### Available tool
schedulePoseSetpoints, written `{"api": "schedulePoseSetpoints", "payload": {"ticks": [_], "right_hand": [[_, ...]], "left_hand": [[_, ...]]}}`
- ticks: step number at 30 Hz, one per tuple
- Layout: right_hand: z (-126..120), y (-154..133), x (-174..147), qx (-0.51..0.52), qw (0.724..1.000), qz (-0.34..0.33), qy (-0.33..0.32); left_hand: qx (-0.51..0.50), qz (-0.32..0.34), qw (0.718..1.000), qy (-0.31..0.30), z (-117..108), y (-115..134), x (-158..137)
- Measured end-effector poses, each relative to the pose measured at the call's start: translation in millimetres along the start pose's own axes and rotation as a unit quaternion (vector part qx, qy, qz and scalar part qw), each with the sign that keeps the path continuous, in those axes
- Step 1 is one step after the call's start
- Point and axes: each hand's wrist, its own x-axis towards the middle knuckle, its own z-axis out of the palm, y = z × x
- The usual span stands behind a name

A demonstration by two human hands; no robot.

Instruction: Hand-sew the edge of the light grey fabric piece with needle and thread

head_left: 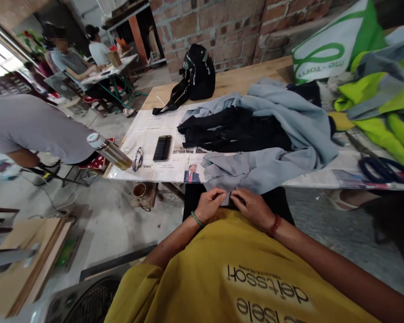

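A light grey garment is draped over the table and hangs off its front edge to my lap. My left hand wears a green bead bracelet and pinches the garment's lower edge. Close beside it, my right hand, with a red bracelet, is closed on the same edge. Only a small gap parts the two hands. Whether anything small, such as a needle, is between the fingers is too fine to make out. Black cloth lies on top of the grey garment.
On the newspaper-covered table are a phone, a steel flask, glasses and a black bag. At right lie large scissors, yellow-green cloth and a green-white bag. A person sits at left; others sit farther back.
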Motion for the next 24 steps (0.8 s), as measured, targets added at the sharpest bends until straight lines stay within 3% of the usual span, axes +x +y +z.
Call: {"api": "schedulePoseSetpoints", "payload": {"ticks": [6,24], "right_hand": [[3.2,1.3,-0.5,-0.006,0.999,-0.036,-0.005],[1.6,-1.3,-1.0,0.037,0.999,0.022,-0.016]], "left_hand": [[-0.008,0.002,1.0,0.003,-0.8,-0.1,-0.6],[-0.006,-0.008,1.0,0.005,0.0,0.9,-0.9]]}}
